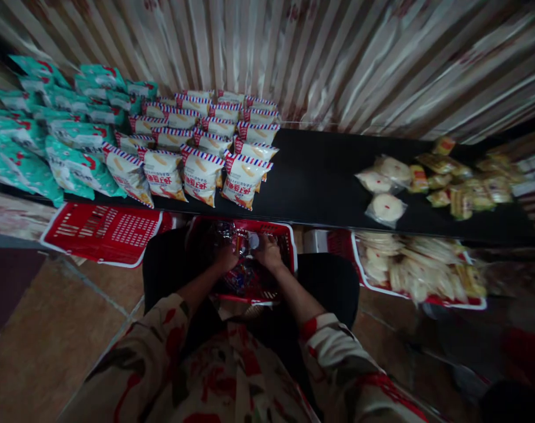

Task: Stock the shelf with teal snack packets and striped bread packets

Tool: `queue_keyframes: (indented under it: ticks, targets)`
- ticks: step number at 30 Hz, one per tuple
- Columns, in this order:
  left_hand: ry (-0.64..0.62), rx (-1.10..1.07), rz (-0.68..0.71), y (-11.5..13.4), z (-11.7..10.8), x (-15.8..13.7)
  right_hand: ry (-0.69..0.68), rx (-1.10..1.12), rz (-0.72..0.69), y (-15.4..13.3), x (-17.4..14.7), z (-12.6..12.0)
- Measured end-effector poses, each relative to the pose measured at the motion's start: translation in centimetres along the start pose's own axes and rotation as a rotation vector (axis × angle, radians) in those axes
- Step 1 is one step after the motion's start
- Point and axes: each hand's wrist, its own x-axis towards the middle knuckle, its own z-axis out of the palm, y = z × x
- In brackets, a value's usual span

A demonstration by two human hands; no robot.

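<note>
Both my hands are down inside a red shopping basket (292, 247) set between my knees. Small shiny wrapped packets (241, 281) fill part of it, dark and hard to tell apart. My left hand (226, 257) has its fingers curled in at a glossy wrapper near the middle of the basket. Close by on the right, my right hand (268, 254) is bent inward among the packets, beside a small pale item (253, 239) between the two hands. Dim light and blur hide what the fingertips hold.
A black shelf (313, 176) runs across in front, bearing teal snack bags (76, 161), white-and-red snack bags (202, 173), round pale wafers (387, 208) and small yellow packets (461, 200). A red basket (104, 232) lies left; another basket (426, 296) with wafers stands right. Striped curtain (258, 53) hangs behind.
</note>
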Motion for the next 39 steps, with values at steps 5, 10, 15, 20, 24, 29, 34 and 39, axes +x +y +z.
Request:
queue_keyframes:
  ticks: [5, 10, 15, 20, 24, 29, 34, 39]
  targets:
    - [0.04, -0.337, 0.047, 2.2, 0.9, -1.6, -0.032, 0.659, 0.138, 0.6, -1.5, -2.8]
    - [0.043, -0.588, 0.11, 3.9, -0.2, -4.1, -0.425, 1.258, 0.201, 1.1, -4.3, -5.5]
    - [-0.073, -0.882, 0.067, 5.0, -2.6, -6.2, -0.464, 1.319, 0.093, 0.8, -6.2, -7.6]
    - [-0.136, -0.939, 0.145, 5.8, -4.7, -8.3, -0.297, 1.383, 0.1, -0.2, -7.0, -9.2]
    - [-0.016, -1.028, 0.123, 6.7, -5.5, -9.3, -0.375, 1.445, 0.093, -0.9, -7.3, -10.1]
    - [0.076, -1.133, 0.111, 7.5, -5.3, -9.9, -0.28, 1.46, -0.069, -1.4, -7.9, -10.3]
    - [0.139, -1.207, 0.129, 8.1, -4.2, -10.4, -0.177, 1.477, -0.192, -2.5, -9.2, -9.7]
    - [0.188, -1.14, 0.154, 8.2, -3.3, -10.3, -0.075, 1.479, -0.197, -3.6, -9.9, -9.2]
